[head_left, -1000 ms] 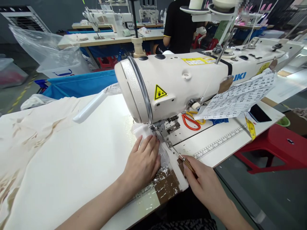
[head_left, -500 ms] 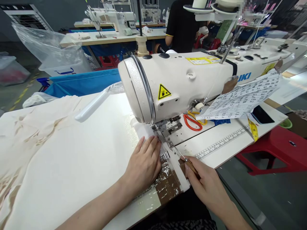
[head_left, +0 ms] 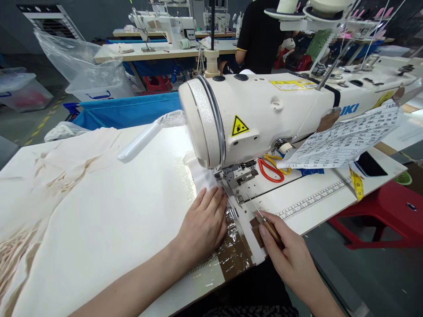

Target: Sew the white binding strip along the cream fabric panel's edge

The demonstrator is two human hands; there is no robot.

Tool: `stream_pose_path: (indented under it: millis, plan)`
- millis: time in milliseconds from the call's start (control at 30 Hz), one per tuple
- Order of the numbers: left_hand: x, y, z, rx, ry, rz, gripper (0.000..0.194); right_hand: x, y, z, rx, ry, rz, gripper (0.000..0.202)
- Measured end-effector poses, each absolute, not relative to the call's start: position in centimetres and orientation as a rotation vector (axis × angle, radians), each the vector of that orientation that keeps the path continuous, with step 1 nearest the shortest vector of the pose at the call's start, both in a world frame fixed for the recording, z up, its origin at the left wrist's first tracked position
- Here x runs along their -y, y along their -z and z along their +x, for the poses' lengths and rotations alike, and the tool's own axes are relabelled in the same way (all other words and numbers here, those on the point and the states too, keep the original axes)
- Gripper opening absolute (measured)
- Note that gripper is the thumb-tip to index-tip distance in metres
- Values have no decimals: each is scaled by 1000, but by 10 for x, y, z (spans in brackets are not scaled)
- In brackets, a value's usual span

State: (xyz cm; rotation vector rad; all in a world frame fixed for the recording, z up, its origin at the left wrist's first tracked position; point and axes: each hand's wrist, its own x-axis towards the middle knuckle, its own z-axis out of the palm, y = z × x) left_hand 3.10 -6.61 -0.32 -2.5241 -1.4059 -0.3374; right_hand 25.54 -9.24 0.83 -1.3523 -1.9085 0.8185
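A white industrial sewing machine [head_left: 251, 114] spans the table, its needle and presser foot area low on the left end. My left hand [head_left: 206, 218] lies flat with fingers stretched out on a piece of white fabric [head_left: 201, 178] just in front of the presser foot. A narrow white strip [head_left: 249, 235] runs from the metal guide [head_left: 238, 198] toward the table's front edge. In my right hand [head_left: 287, 251] is an awl [head_left: 271, 230], gripped by its wooden handle. Its thin metal point reaches toward the guide without clearly touching it.
Red-handled scissors [head_left: 271, 171] lie behind the presser foot. A written paper sheet [head_left: 343, 138] hangs off the machine arm, near a phone [head_left: 370, 164] and a yellow tape measure [head_left: 357, 185]. Cream fabric [head_left: 66, 171] covers the left side. A red stool [head_left: 383, 211] stands right.
The view has shifted, so everything sits further right in the picture. The awl's point has drawn slightly away from the metal guide. My left hand stays flat on the fabric.
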Motion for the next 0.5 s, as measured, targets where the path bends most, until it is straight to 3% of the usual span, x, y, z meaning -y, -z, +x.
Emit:
stream_pose_path:
  millis: [100,267,500]
  plan:
    - [64,4,31,1436,345,-2523,47,92,-11,249,1845,-855,-1345,31]
    - [57,5,28,1496,380,-2530,47,85,-14,229,1994,-795,-1129,22]
    - [49,2,23,1542,488,-2573,42,73,-1,198,2237,-341,-1069,22]
